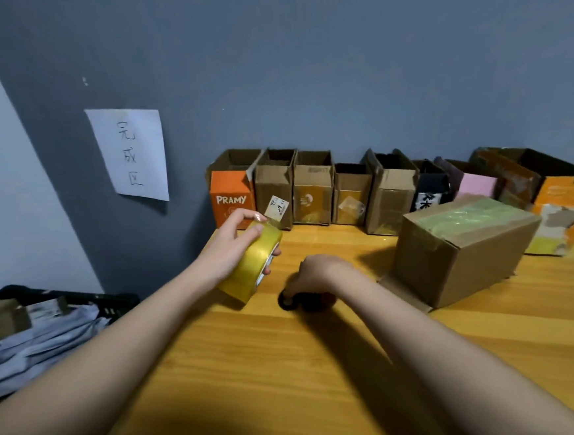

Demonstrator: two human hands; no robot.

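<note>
**Tape roll held up, dark object covered**

Hard to make out: the small black object (pixel 302 302) on the light wooden surface (pixel 291 381), mostly covered by the right hand (pixel 312 273), with only a rounded dark end showing at its left. Also partly hidden: the core of the wide roll of glossy yellow-tinted packing tape (pixel 250 266), blocked by fingertips at its right side.

Held clear of the surface over its far left part, tilted, with the broad shiny band towards the camera and a pale core edge just visible at the right rim. Gripped by the left hand (pixel 232 244), one digit over the top edge, the others wrapped round the roll. Right hand knuckles up, fingers curled down round the black object, just beside and below the roll.

To the right, well apart: a closed brown cardboard box (pixel 454 266) sealed on top with greenish tape, one flap spread on the surface. Along the grey wall (pixel 336 76), a row of open-topped cardboard cartons (pixel 314 187), first an orange carton printed PRAMY (pixel 231 196), the last ones cut off by the right frame edge. On the wall, a white paper sheet (pixel 129 154) with handwritten characters. At the left, a black crate (pixel 113 299) and grey cloth (pixel 41 346), blurred.
</note>
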